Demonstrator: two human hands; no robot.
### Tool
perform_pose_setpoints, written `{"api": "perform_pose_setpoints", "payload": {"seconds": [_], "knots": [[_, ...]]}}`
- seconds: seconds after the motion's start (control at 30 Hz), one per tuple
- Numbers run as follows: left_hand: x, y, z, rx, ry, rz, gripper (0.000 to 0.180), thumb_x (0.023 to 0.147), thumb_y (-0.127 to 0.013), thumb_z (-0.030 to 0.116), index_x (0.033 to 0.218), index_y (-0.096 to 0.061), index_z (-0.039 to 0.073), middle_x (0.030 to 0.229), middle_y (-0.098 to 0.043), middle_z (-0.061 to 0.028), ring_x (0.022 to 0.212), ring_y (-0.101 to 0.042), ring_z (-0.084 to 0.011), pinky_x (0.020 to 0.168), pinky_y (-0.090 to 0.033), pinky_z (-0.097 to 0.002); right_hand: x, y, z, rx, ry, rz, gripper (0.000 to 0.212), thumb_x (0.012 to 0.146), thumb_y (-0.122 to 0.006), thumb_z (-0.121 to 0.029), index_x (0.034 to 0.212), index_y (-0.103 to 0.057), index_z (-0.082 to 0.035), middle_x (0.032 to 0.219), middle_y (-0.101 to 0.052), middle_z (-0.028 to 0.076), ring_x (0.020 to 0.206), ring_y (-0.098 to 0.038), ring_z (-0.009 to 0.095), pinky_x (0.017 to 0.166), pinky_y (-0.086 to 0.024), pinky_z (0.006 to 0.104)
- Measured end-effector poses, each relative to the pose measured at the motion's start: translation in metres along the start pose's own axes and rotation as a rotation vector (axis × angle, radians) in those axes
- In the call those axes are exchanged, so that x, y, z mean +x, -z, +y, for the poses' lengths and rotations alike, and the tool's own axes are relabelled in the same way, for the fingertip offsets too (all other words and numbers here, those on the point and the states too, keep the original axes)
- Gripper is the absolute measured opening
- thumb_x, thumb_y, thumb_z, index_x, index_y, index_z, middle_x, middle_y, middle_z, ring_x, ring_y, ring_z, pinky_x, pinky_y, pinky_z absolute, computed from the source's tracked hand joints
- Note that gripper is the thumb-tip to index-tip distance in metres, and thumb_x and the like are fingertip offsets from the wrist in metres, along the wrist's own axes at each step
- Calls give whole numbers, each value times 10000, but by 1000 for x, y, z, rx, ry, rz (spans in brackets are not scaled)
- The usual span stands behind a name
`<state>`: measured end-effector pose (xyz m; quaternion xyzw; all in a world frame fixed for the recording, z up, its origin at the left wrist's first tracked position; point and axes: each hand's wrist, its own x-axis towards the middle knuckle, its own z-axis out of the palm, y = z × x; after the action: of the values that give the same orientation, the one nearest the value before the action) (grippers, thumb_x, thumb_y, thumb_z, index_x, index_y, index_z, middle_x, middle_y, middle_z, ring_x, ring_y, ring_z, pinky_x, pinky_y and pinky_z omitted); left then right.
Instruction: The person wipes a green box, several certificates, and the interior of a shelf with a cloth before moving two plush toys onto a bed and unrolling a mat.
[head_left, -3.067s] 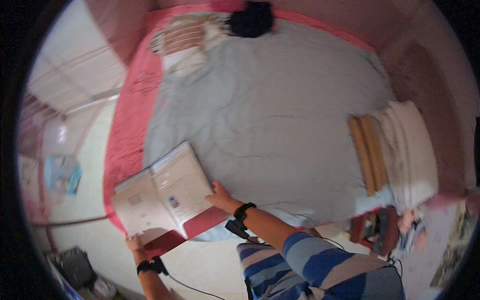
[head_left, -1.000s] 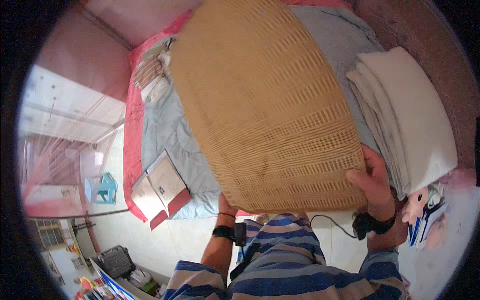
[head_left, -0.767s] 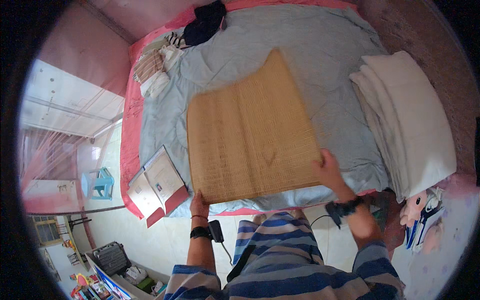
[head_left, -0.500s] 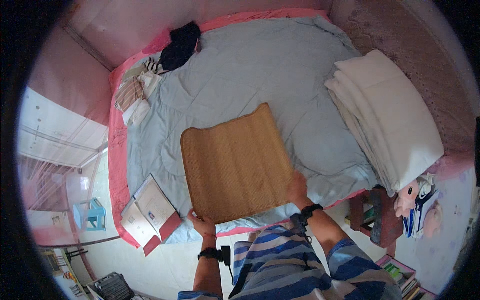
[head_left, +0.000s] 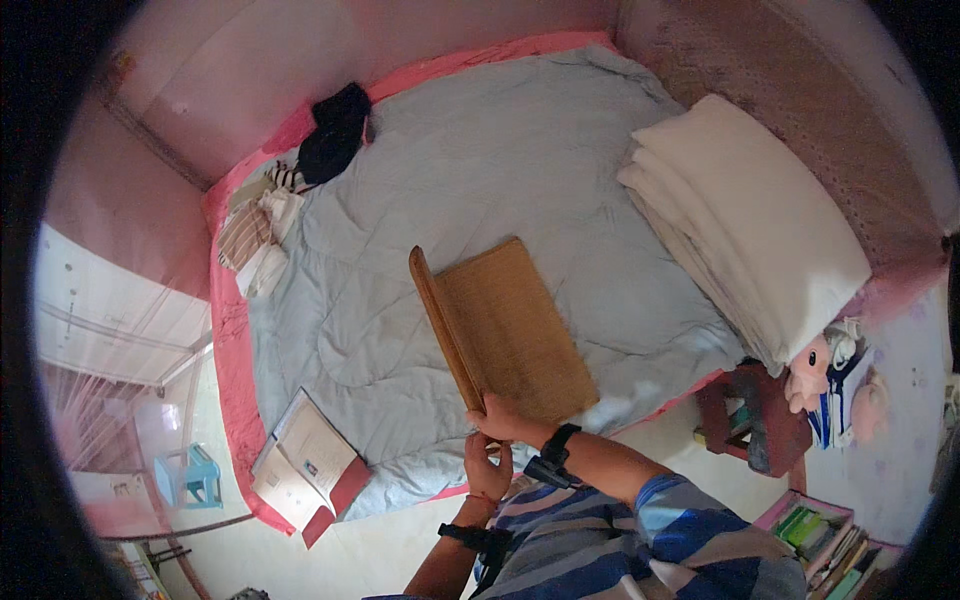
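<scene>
A brown woven mat (head_left: pixel 530 330) lies over the near part of the grey-blue quilt (head_left: pixel 380 250). Its left side is raised and curls over toward the right, forming a long upright fold. My right hand (head_left: pixel 505 418) grips the near end of that fold, its arm reaching across the mat's front. Just below, close to the bed's front edge, my left hand (head_left: pixel 486 466) is closed round the mat's near left corner. The two hands nearly touch. Some fingertips of both hands are hidden.
An open folder with papers (head_left: pixel 308 465) lies at the bed's front left corner. Folded white bedding (head_left: pixel 750 230) fills the right side. Dark clothing (head_left: pixel 335 135) and striped cloth (head_left: pixel 255 235) lie far left. A dark red stool (head_left: pixel 755 420) and books (head_left: pixel 820 540) stand right; a blue stool (head_left: pixel 190 477) stands left.
The mat's left side has been lifted and brought rightward, where it lay flat before. My left hand has moved right with it; my right hand has left the right edge and come left.
</scene>
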<state>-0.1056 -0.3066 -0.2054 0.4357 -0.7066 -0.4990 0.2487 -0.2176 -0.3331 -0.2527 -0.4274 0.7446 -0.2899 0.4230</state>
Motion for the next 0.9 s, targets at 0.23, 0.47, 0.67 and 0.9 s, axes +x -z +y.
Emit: {"api": "perform_pose_setpoints", "payload": {"seconds": [0.23,0.47,0.67,0.9], "knots": [[21,38,-43,111,99,179,171,753,-651,109,864,-568,10,690,-559,-57,604,-548,-145,552,-453,-252,-15,87,2,-123,-23,137,256,794,-488,-209,729,-570,25,694,-574,240,652,-565,396,587,-435,467],[35,156,-68,56,229,432,186,754,-651,106,879,-592,-19,575,-516,-7,525,-435,-62,478,-371,-216,-96,258,-55,-371,-24,465,169,807,-506,-189,865,-531,-32,725,-585,207,671,-582,350,576,-460,425],[20,226,-46,21,110,704,170,789,-615,111,892,-600,-23,605,-532,10,552,-460,-54,498,-372,-198,-153,327,-9,-349,125,862,268,886,-413,-212,906,-521,32,764,-573,250,704,-575,341,615,-429,419],[15,262,-75,41,128,780,192,781,-621,128,916,-596,-6,565,-542,-2,491,-482,-83,439,-384,-226,-145,320,78,-477,-127,777,303,892,-412,-238,944,-527,37,820,-556,282,769,-542,433,667,-426,442]]}}
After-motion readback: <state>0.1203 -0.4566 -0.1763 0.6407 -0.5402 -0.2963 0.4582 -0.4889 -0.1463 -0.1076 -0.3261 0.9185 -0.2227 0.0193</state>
